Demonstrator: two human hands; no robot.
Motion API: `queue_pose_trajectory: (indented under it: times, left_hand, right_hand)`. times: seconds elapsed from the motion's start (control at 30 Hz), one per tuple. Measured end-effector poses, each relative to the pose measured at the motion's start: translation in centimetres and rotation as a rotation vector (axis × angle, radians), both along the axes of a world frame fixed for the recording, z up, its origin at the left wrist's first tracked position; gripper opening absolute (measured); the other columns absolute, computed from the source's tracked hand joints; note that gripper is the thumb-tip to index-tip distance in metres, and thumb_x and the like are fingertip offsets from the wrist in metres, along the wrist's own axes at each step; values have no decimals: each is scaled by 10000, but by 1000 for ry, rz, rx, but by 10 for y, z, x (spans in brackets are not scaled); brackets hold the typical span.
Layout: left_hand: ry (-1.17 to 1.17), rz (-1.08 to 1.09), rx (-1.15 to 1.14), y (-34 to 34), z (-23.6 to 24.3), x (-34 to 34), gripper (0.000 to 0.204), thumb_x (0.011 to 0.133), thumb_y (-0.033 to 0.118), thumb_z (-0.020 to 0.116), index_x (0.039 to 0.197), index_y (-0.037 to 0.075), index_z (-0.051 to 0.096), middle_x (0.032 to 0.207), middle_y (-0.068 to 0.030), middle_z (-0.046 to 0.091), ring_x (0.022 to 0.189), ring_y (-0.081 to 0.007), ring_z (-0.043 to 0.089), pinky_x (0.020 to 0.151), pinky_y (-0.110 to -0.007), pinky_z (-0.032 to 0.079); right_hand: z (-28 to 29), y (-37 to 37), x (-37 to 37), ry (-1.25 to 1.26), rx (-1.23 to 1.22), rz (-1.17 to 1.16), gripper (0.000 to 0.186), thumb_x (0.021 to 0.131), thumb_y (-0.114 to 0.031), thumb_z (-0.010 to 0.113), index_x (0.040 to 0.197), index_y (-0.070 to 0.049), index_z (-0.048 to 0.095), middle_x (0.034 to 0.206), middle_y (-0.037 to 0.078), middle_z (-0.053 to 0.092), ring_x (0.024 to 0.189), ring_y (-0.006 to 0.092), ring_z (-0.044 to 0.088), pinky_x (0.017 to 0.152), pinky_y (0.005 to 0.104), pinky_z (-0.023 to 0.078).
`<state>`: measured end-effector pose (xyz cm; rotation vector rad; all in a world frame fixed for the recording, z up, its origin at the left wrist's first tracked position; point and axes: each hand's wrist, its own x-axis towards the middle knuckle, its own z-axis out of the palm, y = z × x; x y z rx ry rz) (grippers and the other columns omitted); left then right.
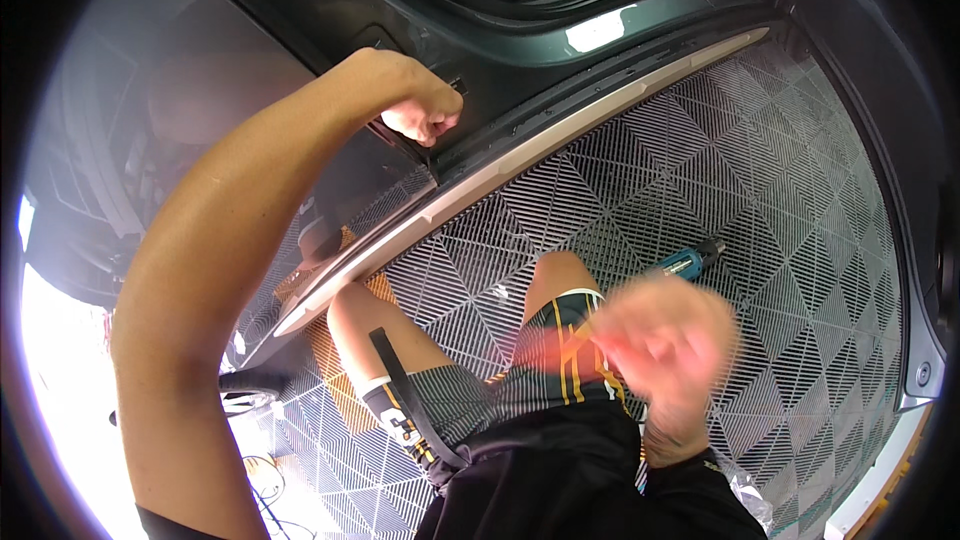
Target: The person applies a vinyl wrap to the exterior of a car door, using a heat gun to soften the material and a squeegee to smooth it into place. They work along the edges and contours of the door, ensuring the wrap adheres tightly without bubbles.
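My left hand (424, 110) is closed, its fingers curled down at the dark car body, close to the edge of the door opening. Whatever those fingers may hold is hidden. Over my lap, my right hand (668, 340) is smeared by motion, its fingers drawn together. A thin red thing (560, 348) sticks out of it toward the left, too blurred to name. Below my left hand runs the light beige strip (540, 152) along the car's sill. A black strap-like strip (391, 360) lies across my left thigh.
A teal and black power tool (690, 260) lies on the grey slatted floor tiles (800, 350) beyond my right hand. The dark car panel (210, 70) rises at the left, and an open door (870, 60) stands at the right. Thin cables (268, 495) lie at the lower left.
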<state>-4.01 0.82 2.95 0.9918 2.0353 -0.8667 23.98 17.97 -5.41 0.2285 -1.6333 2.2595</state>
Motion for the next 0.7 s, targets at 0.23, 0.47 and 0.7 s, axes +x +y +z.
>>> queue_pose_trajectory:
  times: [0.23, 0.47, 0.7]
  left_hand:
    - [3, -82, -127, 31, 6, 12, 146, 812, 215, 569, 857, 86, 623, 712, -76, 617, 685, -251, 605, 602, -386, 450]
    - [53, -1, -128, 29, 13, 17, 157, 795, 219, 573, 854, 82, 621, 685, -70, 602, 651, -237, 594, 587, -383, 447]
    - [31, -7, -100, 26, 10, 15, 151, 778, 206, 577, 866, 96, 633, 676, -65, 600, 649, -231, 598, 584, -381, 449]
  right_hand:
    - [-98, -81, -109, 234, 217, 177, 181, 834, 0, 604, 1014, 6, 587, 896, 103, 603, 784, 176, 615, 663, 272, 502]
    - [-96, -142, -120, 467, 423, -407, 408, 642, -103, 738, 1032, -81, 618, 973, 112, 517, 874, 293, 537, 718, 382, 482]
    - [-88, -160, -120, 421, 322, -480, 467, 631, -80, 733, 1082, -69, 611, 1040, 140, 500, 932, 321, 510, 803, 406, 464]
